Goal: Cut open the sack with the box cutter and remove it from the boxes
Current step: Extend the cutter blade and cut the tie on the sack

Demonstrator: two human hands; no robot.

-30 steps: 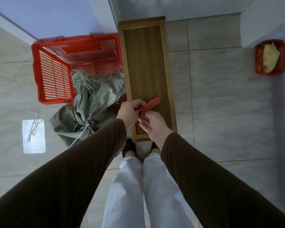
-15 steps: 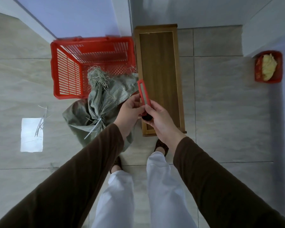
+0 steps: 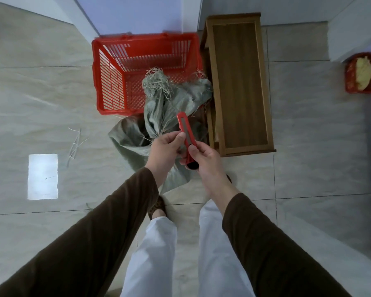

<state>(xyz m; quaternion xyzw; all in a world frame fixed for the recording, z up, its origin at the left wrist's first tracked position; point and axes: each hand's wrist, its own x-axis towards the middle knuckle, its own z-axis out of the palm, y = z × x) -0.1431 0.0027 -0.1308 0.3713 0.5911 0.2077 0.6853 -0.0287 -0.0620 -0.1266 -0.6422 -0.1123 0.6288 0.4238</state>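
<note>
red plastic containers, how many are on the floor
2. The red basket stands by the wall, left of the wooden bench, behind the sack. The small red tray sits at the far right, holding something yellow. Others may lie out of view.

sack (image 3: 159, 116) lower part hidden behind hands | boxes unseen inside | box cutter (image 3: 186, 140) blade indiscernible

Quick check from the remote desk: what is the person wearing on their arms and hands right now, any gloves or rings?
Both arms are covered by long dark brown sleeves of plain cloth, ending at the wrists. The left hand and right hand are bare: no gloves, and no rings or watch show from this view. Below them, white trousers are visible.
</note>
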